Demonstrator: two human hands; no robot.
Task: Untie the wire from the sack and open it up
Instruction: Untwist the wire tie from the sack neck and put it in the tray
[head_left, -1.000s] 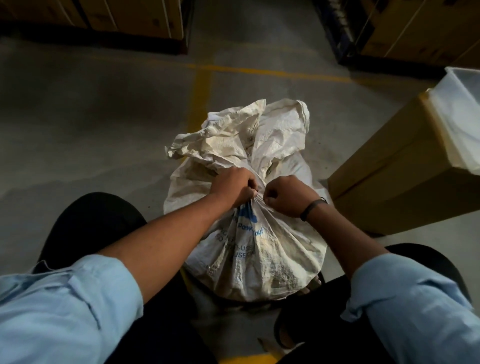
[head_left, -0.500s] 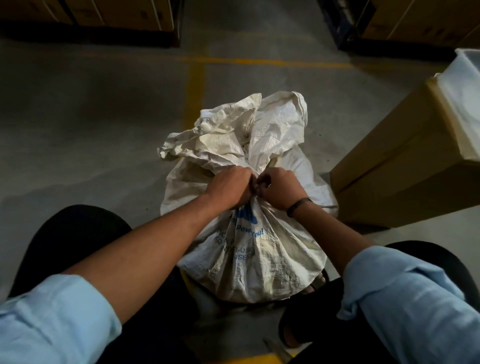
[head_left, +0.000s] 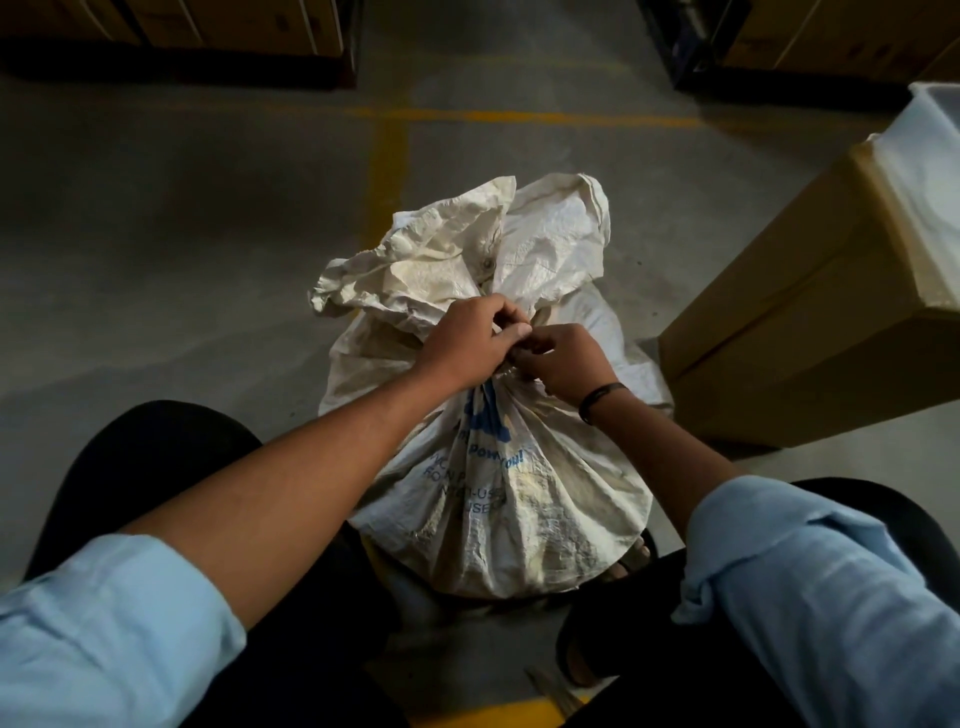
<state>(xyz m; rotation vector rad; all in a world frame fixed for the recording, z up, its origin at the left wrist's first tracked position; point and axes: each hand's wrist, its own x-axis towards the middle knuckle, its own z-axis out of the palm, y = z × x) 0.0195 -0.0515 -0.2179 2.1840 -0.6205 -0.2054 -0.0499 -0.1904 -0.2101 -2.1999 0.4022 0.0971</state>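
Note:
A dirty white woven sack (head_left: 524, 499) with blue print stands on the floor between my knees. Its neck is gathered tight, and the crumpled top (head_left: 467, 254) flares out above it. My left hand (head_left: 467, 343) and my right hand (head_left: 561, 358) meet at the neck, fingertips pinched together on the tie there. The wire is mostly hidden under my fingers; only a thin bit shows at the neck (head_left: 506, 370). A dark band circles my right wrist.
A tall brown cardboard box (head_left: 810, 332) with white lining at its top stands close on the right of the sack. Cartons on pallets (head_left: 208, 31) line the far side. Yellow floor lines (head_left: 387, 171) run behind the sack. My sandalled foot (head_left: 631, 558) sits under the sack's right side.
My hands have shifted from fists clenched on the neck to fingertips pinching together just above it. The right hand moved in toward the left. The sack stays tied.

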